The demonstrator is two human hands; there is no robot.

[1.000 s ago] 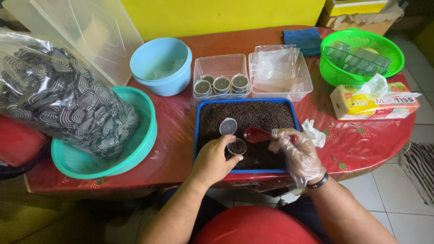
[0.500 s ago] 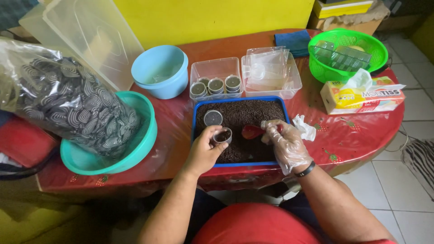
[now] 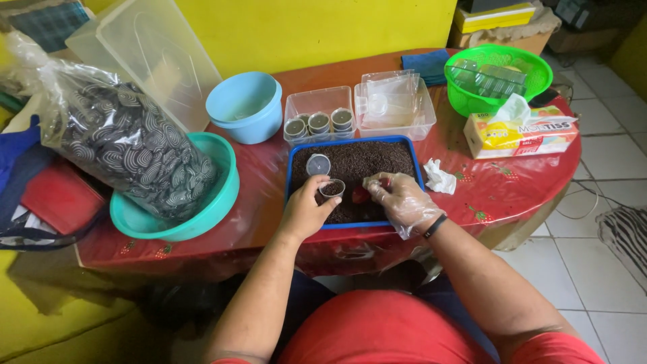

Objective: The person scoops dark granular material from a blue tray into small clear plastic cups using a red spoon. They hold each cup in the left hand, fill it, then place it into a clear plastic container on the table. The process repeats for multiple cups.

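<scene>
Left hand [image 3: 304, 212]: bare, grip closed around a small clear plastic cup [image 3: 331, 189] part-filled with dark granules, held upright over the blue rectangular tray [image 3: 355, 180] of dark brown granular material.

Right hand [image 3: 401, 199]: covered by a thin clear plastic glove, black band at the wrist; grip pinched on a small red scoop [image 3: 360, 195], held just beside the cup, above the tray contents. Cannot tell whether scoop and cup touch.

Second small clear cup with lid [image 3: 317, 164]: resting on the granules in the tray's far left corner, near the held cup.

Tray position: near edge of the round bench [image 3: 512, 195], covered in red patterned plastic sheet, directly in front of the person.

Behind the tray: clear rectangular plastic container [image 3: 320, 114] holding filled, lidded small cups; beside it to the right, a second clear container [image 3: 395, 104] of clear lids.

Left of tray: light blue plastic bowl [image 3: 245, 108]; teal plastic basin [image 3: 202, 209] carrying a clear plastic bag of black-and-white patterned pieces [image 3: 128, 148].

Right of tray: crumpled white tissue [image 3: 439, 178]; yellow tissue box [image 3: 522, 129]; green plastic basket [image 3: 497, 77].
</scene>
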